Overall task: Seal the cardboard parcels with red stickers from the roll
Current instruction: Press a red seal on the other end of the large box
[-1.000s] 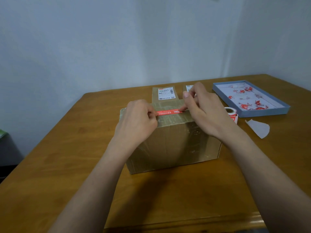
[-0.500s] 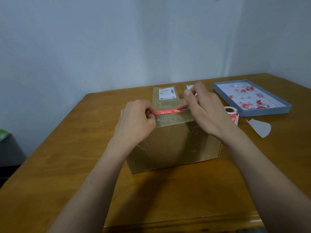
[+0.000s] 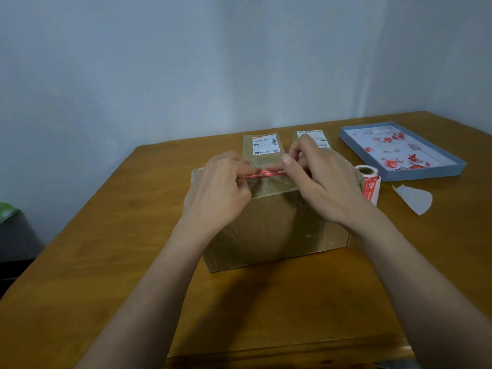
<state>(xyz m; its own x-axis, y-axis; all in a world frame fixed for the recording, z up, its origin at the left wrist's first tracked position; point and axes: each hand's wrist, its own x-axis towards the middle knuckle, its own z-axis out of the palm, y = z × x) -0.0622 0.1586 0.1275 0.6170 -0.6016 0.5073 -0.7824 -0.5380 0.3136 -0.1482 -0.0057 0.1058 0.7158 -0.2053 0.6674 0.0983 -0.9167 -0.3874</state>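
A red sticker [image 3: 263, 173] is held stretched over the top of the cardboard parcel [image 3: 269, 222] at the centre of the frame. Its left end is pinched by the curled fingers of the left hand [image 3: 221, 193], its right end by the thumb and fingers of the right hand [image 3: 319, 179]. Compared with half a second ago, the hands have been drawn closer together, so less of the red strip is exposed between them (it now appears narrower and blurred). The parcel has stayed in place on the wooden table [image 3: 106, 262]. The sticker roll [image 3: 368, 182] stands just right of the parcel, with a blue tray [image 3: 426, 174] of red scraps at the upper right and a torn backing paper [image 3: 414, 198] below it.
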